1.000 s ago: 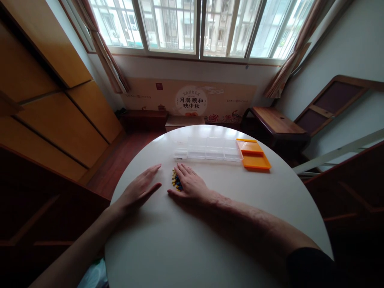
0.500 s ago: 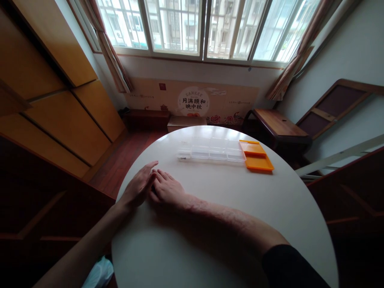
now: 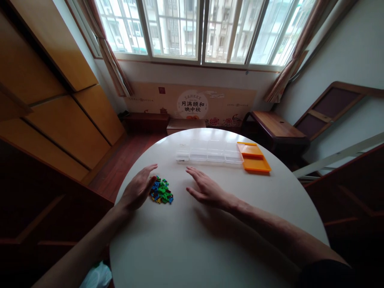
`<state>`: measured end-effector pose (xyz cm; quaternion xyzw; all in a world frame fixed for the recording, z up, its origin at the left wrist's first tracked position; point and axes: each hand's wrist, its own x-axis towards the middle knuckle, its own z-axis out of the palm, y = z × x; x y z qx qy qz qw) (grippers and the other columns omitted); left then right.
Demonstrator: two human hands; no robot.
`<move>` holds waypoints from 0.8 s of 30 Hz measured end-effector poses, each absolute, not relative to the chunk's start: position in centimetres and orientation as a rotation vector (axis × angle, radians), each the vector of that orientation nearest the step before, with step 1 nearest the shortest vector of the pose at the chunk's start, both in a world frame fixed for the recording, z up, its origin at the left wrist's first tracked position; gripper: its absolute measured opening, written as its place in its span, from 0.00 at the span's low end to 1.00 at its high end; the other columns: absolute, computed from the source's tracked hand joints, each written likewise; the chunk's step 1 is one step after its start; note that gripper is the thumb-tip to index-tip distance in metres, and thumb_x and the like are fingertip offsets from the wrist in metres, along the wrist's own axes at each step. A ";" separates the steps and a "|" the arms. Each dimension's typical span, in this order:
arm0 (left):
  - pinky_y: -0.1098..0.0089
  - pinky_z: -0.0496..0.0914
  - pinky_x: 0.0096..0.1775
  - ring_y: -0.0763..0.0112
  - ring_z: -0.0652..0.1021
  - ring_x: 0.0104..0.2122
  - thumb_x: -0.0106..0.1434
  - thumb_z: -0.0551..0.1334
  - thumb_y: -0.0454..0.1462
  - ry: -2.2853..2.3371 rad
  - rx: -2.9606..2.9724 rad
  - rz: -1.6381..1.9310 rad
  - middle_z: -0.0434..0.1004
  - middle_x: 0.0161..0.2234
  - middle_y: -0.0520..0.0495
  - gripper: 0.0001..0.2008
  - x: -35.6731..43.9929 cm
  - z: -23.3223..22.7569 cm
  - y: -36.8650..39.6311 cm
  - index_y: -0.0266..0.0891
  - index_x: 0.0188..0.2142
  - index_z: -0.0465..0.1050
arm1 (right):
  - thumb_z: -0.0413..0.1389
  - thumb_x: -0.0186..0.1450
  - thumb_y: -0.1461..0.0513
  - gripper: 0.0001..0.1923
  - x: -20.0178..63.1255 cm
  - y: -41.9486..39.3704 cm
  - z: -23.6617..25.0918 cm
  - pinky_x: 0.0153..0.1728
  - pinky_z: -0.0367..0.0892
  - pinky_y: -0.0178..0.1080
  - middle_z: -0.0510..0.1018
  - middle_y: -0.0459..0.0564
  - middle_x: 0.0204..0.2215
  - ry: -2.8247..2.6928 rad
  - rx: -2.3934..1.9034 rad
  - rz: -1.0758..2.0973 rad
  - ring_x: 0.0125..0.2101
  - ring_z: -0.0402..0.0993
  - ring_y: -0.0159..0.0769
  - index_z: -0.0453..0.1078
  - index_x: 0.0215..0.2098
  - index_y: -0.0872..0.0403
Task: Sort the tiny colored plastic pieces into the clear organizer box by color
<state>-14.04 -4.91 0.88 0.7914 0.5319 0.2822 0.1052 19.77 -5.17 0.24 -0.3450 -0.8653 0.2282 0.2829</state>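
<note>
A small heap of green, blue and yellow plastic pieces (image 3: 162, 192) lies on the round white table (image 3: 216, 240). My left hand (image 3: 138, 189) rests on its edge on the table with fingers extended, touching the left side of the heap and holding nothing. My right hand (image 3: 207, 188) hovers flat, fingers spread, a short way right of the heap and apart from it. Beyond the hands sits a clear compartment box (image 3: 209, 151) with its orange lid (image 3: 253, 157) at its right end.
The table's left edge runs just under my left hand. Wooden cabinets (image 3: 60, 108) stand to the left. A dark wooden bench (image 3: 276, 126) stands beyond the table at right, under the windows. A white bag (image 3: 96, 276) lies on the floor at lower left.
My right hand swept the pieces left against my left hand, then pulled back to the right, uncovering the gathered heap. My left hand stayed nearly in place.
</note>
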 end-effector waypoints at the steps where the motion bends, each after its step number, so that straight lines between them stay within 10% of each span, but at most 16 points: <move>1: 0.47 0.66 0.71 0.49 0.71 0.70 0.80 0.45 0.59 1.570 2.353 0.815 0.70 0.71 0.36 0.34 -13.8 1.0 -4.9 0.40 0.69 0.67 | 0.56 0.77 0.53 0.37 21.9 -5.5 0.1 0.77 0.57 0.58 0.59 0.61 0.78 -2.319 -0.957 0.607 0.78 0.55 0.50 0.54 0.79 0.55; 24: 0.48 0.55 0.77 0.46 0.57 0.78 0.75 0.54 0.63 1.109 2.761 0.284 0.49 0.80 0.35 0.47 8.4 -1.3 -4.8 0.37 0.81 0.48 | 0.54 0.77 0.44 0.45 38.3 -9.7 -1.6 0.79 0.52 0.57 0.51 0.58 0.80 -2.349 -1.460 0.332 0.79 0.49 0.52 0.48 0.82 0.55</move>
